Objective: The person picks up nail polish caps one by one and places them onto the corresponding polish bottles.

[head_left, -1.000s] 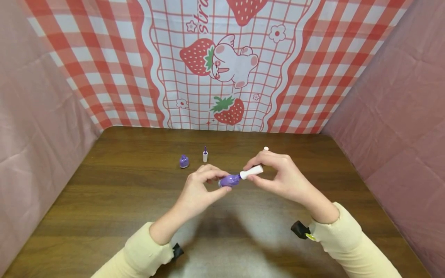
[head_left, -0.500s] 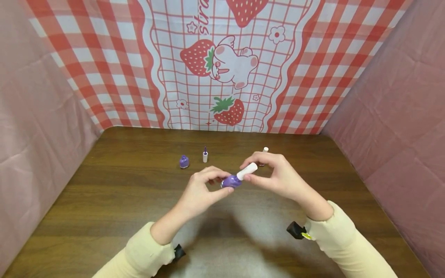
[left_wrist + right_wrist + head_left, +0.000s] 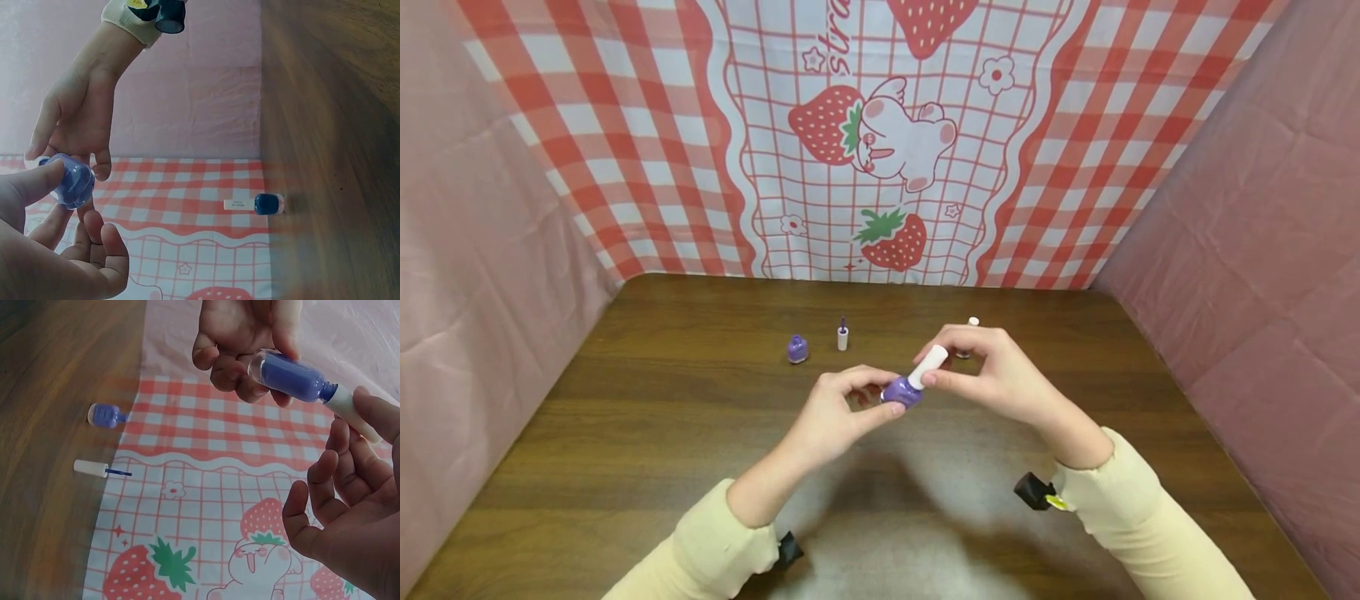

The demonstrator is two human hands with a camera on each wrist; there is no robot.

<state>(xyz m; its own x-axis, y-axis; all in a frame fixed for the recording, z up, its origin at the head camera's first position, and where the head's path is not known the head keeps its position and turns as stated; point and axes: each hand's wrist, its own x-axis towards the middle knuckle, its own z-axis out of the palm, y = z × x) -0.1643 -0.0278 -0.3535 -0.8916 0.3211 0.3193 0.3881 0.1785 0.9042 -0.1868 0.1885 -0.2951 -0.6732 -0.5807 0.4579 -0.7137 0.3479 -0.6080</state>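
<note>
Thumb and fingers of my left hand point(image 3: 831, 417) pinch a purple nail polish bottle point(image 3: 901, 392) above the middle of the table, tilted toward the right. My right hand point(image 3: 1007, 371) pinches its white cap point(image 3: 929, 367) between thumb and fingers. In the right wrist view the cap's end point(image 3: 342, 403) sits at the bottle's neck, where a bit of purple neck shows. The cap's brush is hidden. Seen from the left wrist, the bottle's purple base point(image 3: 76, 184) faces the camera, and the cap is mostly hidden behind it.
Farther back on the wooden table point(image 3: 700, 417) stand an uncapped purple bottle point(image 3: 797, 350) and a white brush cap point(image 3: 842, 337) with its brush upward. Behind my right hand stands a capped dark blue bottle point(image 3: 267, 204). A strawberry-print cloth point(image 3: 910, 208) hangs at the table's back edge.
My right hand has moved left and brought the cap down onto the bottle's neck, covering the stem that showed. The cap now tilts more upright. The left hand has barely shifted.
</note>
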